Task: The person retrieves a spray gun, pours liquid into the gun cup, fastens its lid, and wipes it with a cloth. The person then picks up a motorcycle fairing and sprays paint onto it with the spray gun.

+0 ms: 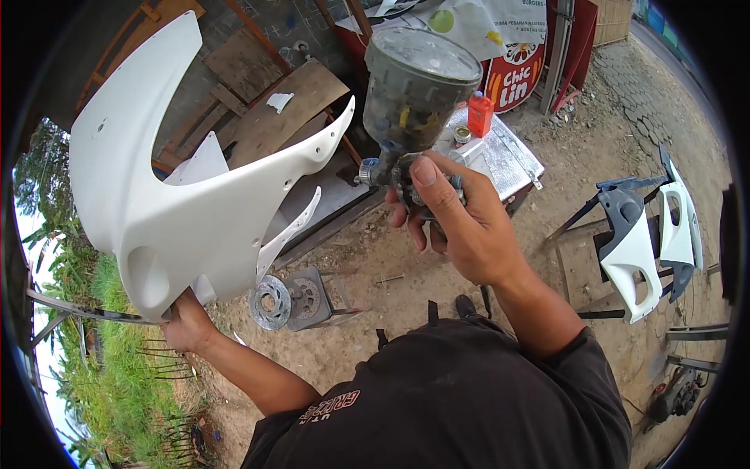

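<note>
In my right hand (473, 227) is a paint spray gun (402, 160), held upright with my fingers wrapped around its body. Its large translucent cup (418, 86) sits on top, stained with dark residue. The nozzle points left at a white motorcycle fairing (195, 211) with curved arms and small mounting holes. My left hand (187, 324) grips the fairing at its lower edge, near a rounded recess; some of those fingers are hidden behind the panel. A gap separates the nozzle from the fairing.
A silver-topped table (508, 160) holds a red bottle (480, 113) and a small tin (462, 134). White and dark fairing panels (629, 258) rest on a stand at right. Brake discs (272, 302) lie on a stool below. Wooden boards (289, 109) stand behind the fairing.
</note>
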Available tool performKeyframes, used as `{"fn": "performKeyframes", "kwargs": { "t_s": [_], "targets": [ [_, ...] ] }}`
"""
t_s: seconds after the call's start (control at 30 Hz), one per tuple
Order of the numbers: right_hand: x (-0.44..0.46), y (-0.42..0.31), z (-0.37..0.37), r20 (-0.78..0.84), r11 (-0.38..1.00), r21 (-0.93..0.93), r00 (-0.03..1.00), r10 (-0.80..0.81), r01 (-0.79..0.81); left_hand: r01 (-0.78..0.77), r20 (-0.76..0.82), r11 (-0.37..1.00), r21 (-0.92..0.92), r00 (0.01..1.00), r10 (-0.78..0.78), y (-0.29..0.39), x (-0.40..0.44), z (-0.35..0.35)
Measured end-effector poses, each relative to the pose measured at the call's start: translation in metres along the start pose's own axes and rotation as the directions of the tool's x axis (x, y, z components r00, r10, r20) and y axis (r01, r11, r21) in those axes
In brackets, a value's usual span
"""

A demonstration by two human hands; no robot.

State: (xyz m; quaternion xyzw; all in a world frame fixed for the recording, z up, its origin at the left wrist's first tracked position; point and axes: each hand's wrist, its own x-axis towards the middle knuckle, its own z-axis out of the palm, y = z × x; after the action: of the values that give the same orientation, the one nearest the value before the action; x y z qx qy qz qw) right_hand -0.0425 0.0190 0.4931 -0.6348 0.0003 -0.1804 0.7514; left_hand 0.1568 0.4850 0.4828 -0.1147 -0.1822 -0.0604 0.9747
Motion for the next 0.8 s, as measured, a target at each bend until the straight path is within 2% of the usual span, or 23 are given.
{"fn": "performKeyframes", "kwargs": {
  "t_s": [0.07,0.17,0.37,0.57,0.67,0.8],
  "targets": [
    [0.002,0.004,-0.004,-0.009,0.998,-0.064,1.0,0.002,-0.003,-0.006,0.0,1.0,-0.004,1.0,0.006,0.0,0.001,-0.001],
    [0.004,0.016,-0.004,-0.117,0.996,-0.071,0.991,-0.067,0.059,-0.022,0.001,1.0,-0.003,1.0,0.022,0.002,0.002,-0.002],
    [0.003,0.011,-0.001,-0.065,0.991,-0.129,0.997,-0.046,0.038,-0.027,-0.02,0.999,0.024,0.999,0.027,-0.004,0.002,-0.001],
    [-0.001,-0.004,0.007,0.02,0.999,0.002,0.999,0.047,-0.047,0.017,0.012,0.999,0.043,1.0,-0.018,0.003,0.003,-0.004],
    [0.004,0.009,-0.001,0.007,0.997,-0.075,1.0,0.017,-0.017,0.01,0.01,1.0,0.029,1.0,-0.01,0.005,0.003,-0.004],
    [0.006,0.016,-0.005,-0.088,0.996,-0.085,0.996,-0.011,0.004,0.004,0.021,0.999,0.04,1.0,-0.005,0.005,0.004,-0.004]
  ]
}}
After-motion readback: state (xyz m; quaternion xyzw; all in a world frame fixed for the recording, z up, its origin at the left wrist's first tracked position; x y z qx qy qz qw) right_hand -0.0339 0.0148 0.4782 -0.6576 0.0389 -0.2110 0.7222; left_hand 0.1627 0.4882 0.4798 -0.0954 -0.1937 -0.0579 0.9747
